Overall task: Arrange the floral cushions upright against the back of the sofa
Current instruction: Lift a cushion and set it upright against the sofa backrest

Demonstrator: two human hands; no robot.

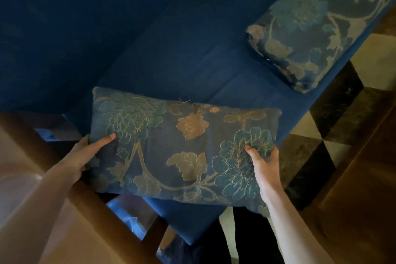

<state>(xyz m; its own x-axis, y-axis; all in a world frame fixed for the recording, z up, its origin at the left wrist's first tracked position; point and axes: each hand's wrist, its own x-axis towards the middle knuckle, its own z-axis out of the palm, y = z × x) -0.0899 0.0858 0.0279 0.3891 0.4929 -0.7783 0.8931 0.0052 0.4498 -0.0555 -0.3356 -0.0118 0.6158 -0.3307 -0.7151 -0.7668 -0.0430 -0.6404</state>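
Note:
I hold a blue floral cushion [180, 148] with teal and tan flowers over the near end of the dark blue sofa seat [192, 64]. My left hand [85, 154] grips its left edge, thumb on top. My right hand [264, 162] grips its right edge, fingers curled into the fabric. A second floral cushion [317, 25] lies flat on the seat at the upper right, near the front edge. The sofa back [64, 28] rises along the upper left, with nothing leaning on it.
A brown wooden armrest [53, 199] runs along the lower left, beside the held cushion. Checkered dark and light floor tiles [334, 135] lie to the right. A brown wooden piece of furniture [368, 188] stands at the lower right.

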